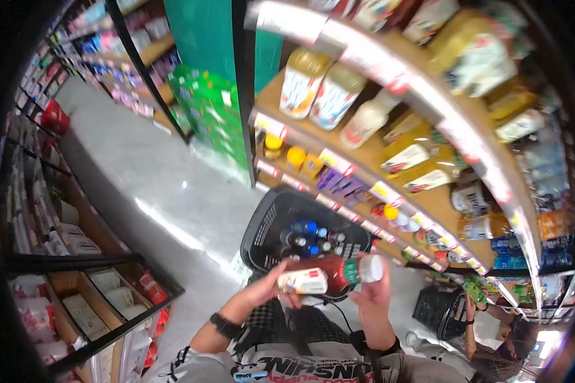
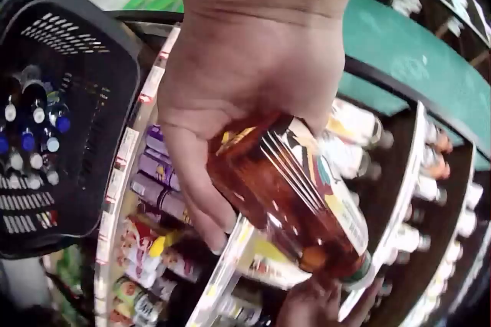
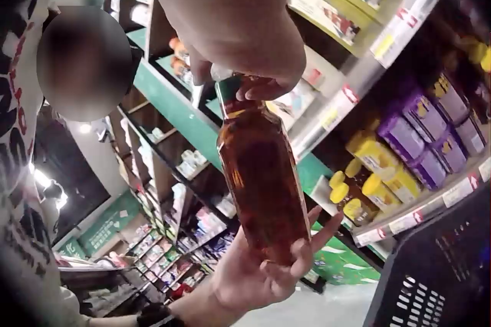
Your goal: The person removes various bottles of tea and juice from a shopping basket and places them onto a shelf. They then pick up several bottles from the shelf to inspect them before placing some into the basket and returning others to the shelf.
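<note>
A bottle of reddish-brown liquid [image 1: 333,268], with a white cap, green neck band and pale picture label, lies tilted between both hands in front of the body. My left hand [image 1: 265,288] holds its base end, thumb and fingers around the lower part; in the left wrist view the bottle [image 2: 295,197] points away from that palm. At the other end my right hand [image 1: 372,300] grips the neck by the cap. In the right wrist view, fingers of the right hand [image 3: 265,74] curl about the green neck, while the left hand [image 3: 257,277] supports the base.
Below the bottle stands a black shopping basket [image 1: 262,220] with several bottles capped in blue and white. Shelves of yellow oil bottles [image 1: 406,157] and purple packs [image 1: 340,184] curve along the right. Another person with a dark basket [image 1: 431,309] is at lower right. A grey aisle floor [image 1: 118,153] runs left.
</note>
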{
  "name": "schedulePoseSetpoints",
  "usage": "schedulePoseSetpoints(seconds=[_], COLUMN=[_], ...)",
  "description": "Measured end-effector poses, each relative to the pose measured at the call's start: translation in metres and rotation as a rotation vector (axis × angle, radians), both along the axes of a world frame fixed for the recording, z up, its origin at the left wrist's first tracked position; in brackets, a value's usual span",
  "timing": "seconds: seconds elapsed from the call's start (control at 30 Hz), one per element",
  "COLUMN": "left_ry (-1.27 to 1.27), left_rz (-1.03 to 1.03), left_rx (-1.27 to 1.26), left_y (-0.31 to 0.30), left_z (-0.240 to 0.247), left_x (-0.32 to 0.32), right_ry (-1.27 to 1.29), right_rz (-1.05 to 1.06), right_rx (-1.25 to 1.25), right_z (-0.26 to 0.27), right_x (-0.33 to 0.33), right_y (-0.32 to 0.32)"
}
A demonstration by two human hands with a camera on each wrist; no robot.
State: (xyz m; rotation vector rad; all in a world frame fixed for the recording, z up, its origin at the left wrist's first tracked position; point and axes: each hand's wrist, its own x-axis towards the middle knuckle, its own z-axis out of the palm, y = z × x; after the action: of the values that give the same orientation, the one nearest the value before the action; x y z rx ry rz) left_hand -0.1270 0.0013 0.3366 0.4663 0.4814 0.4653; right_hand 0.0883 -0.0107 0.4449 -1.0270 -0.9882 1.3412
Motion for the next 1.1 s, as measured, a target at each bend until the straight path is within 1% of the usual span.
schedulePoseSetpoints(seconds=[0.03,0.1,0.13,0.2,0.23,0.27,0.3,0.33,0.37,0.4,0.43,0.47,0.5,0.57,0.6,0.63,0.7,0.73,0.77,0.83,0.87,0.9,0.97,1.0,1.03,1.1], left_ry=[-0.016,-0.018,-0.062,-0.119,-0.142,-0.167,-0.191,-0.156,-0.091,-0.051,-0.013,0.046,0.104,0.114,0.13,0.14,0.211,0.244,0.2,0.109,0.09,0.124,0.191,0.157,0.278,0.277], left_rz=[-0.016,-0.06,-0.069,-0.07,-0.001,0.065,0.126,0.113,0.106,0.151,0.195,0.271,0.347,0.445,0.508,0.571,0.621,0.655,0.631,0.585,0.522,0.52,0.515,0.497,0.517,0.466], left_rx=[0.031,0.03,0.04,0.019,0.069,0.115,0.162,0.156,0.246,0.262,0.27,0.352,0.439,0.589,0.63,0.672,0.842,0.926,0.952,1.001,0.994,1.025,1.092,1.1,1.195,1.204], left_y=[-0.029,-0.076,-0.097,-0.125,-0.133,-0.139,-0.143,-0.141,-0.138,-0.134,-0.133,-0.13,-0.122,-0.104,-0.099,-0.093,-0.068,-0.054,-0.04,-0.008,0.002,0.02,0.06,0.077,0.098,0.13], left_z=[0.017,0.069,0.081,0.102,0.112,0.121,0.132,0.161,0.172,0.179,0.185,0.201,0.217,0.234,0.253,0.27,0.275,0.278,0.282,0.296,0.312,0.315,0.317,0.321,0.322,0.333], left_x=[0.006,0.013,0.017,0.018,0.02,0.025,0.028,0.03,0.033,0.035,0.037,0.043,0.049,0.054,0.062,0.07,0.075,0.075,0.072,0.066,0.064,0.06,0.051,0.047,0.044,0.041], right_ry=[-0.099,-0.183,-0.287,-0.342,-0.373,-0.403,-0.142,0.009,0.16,0.089,0.078,0.027,-0.024,-0.048,0.083,-0.009,-0.175,-0.197,-0.194,-0.364,-0.381,-0.393,-0.456,-0.43,-0.521,-0.519], right_rz=[0.074,0.229,0.29,0.441,0.517,0.488,0.501,0.434,0.365,0.357,0.367,0.336,0.305,0.322,0.262,0.221,0.332,0.225,0.157,0.184,0.062,0.061,-0.109,-0.089,-0.157,-0.191], right_rx=[0.1,0.143,0.234,0.242,0.243,0.363,-0.093,-0.119,-0.142,-0.074,-0.064,0.014,0.094,0.23,0.285,0.42,0.313,0.385,0.4,0.437,0.458,0.438,0.683,0.667,0.71,0.676], right_z=[0.014,0.051,0.068,0.092,0.101,0.101,0.124,0.123,0.122,0.14,0.148,0.162,0.174,0.182,0.19,0.191,0.186,0.193,0.2,0.221,0.217,0.214,0.224,0.221,0.232,0.255], right_x=[0.01,0.024,0.031,0.042,0.046,0.049,0.048,0.047,0.047,0.047,0.049,0.049,0.049,0.048,0.04,0.033,0.024,0.016,0.013,0.015,0.011,0.008,0.0,-0.002,-0.003,-0.01], right_y=[-0.014,-0.039,-0.052,-0.077,-0.087,-0.096,-0.113,-0.122,-0.127,-0.126,-0.123,-0.122,-0.118,-0.099,-0.091,-0.08,-0.059,-0.049,-0.04,-0.015,0.001,0.02,0.054,0.081,0.094,0.119])
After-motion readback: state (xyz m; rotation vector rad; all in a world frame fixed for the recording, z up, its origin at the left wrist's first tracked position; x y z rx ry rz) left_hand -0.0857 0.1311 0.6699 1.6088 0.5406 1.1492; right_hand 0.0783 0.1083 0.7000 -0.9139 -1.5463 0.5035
